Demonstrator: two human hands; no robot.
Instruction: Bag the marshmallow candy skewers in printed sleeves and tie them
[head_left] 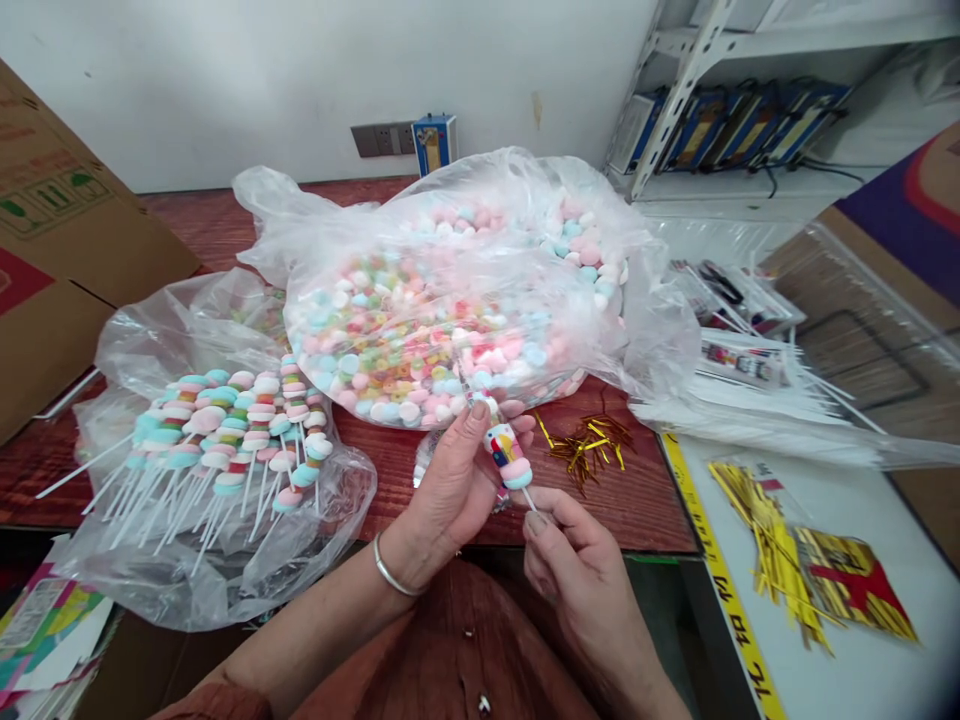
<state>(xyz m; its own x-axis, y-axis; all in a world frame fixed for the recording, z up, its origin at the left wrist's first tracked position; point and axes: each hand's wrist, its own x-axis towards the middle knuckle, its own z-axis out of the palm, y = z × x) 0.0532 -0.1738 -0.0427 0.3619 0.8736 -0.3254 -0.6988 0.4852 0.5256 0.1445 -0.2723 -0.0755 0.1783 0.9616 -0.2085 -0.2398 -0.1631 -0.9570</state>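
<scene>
Crinkled, glossy clear plastic bag (pixel 450 300); reddish wood-grain tabletop (pixel 645 500); shiny metallic gold ties (pixel 592 447); matt cardboard box (pixel 71 240).

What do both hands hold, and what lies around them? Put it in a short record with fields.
Left hand: left hand, around the wrapped upper part of a pastel candy skewer
Right hand: right hand, pinching the skewer's white stick
Left of hands: unwrapped pastel candy skewers on clear plastic
Beyond hands: large clear plastic bag of pink, white and blue candies
Right of hands: loose shiny gold twist ties on the red-brown wooden table
</scene>
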